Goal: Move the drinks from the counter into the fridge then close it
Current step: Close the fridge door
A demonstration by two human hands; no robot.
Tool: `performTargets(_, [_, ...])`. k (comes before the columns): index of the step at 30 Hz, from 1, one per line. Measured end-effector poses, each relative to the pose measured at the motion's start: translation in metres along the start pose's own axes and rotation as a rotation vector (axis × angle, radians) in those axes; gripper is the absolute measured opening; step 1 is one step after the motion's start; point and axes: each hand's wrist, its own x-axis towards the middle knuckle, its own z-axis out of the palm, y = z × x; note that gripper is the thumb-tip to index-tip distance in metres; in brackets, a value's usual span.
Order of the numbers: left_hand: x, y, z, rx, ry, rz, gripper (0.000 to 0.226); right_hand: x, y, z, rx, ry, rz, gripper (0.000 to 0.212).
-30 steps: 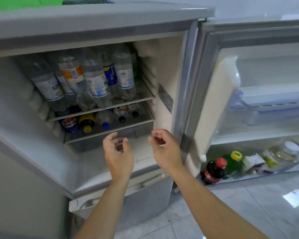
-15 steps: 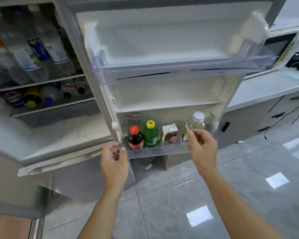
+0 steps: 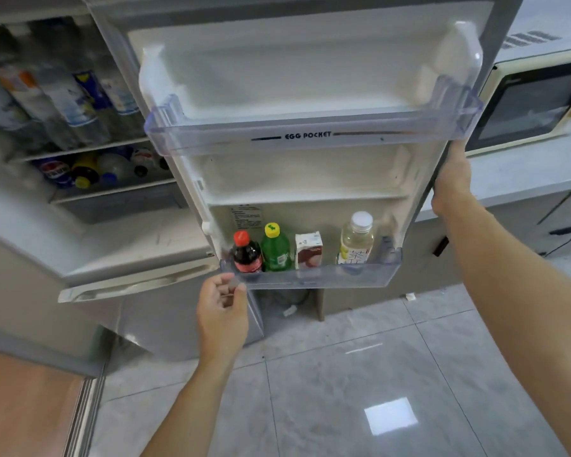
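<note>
Drinks look loaded in the bottom door shelf (image 3: 310,278) at frame centre, so the stiff, bottle-heavy fridge door (image 3: 310,77) swings best from its outer edge, where the right hand (image 3: 450,179) curls while left hand (image 3: 223,308) pinches the shelf corner.

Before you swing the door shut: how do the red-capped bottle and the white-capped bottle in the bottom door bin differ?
The red-capped bottle holds dark liquid; the white-capped bottle holds pale, clear liquid. The red-capped bottle stands at the bin's left end beside a green bottle; the white-capped bottle stands near the right end, and looks taller. Both stand upright in the bottom door bin.
</note>
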Motion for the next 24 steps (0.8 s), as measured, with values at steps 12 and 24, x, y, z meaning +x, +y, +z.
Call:
performTargets(12, [-0.021,0.02,-0.023,-0.057,-0.083,0.094,0.022,-0.076,0.03,0.005,0.325,0.188,-0.194,0.049])
performTargets(24, [-0.07,-0.012,-0.121,-0.034,-0.291,0.167,0.031,-0.284,0.085,0.03,0.14,0.689,-0.376,0.051])
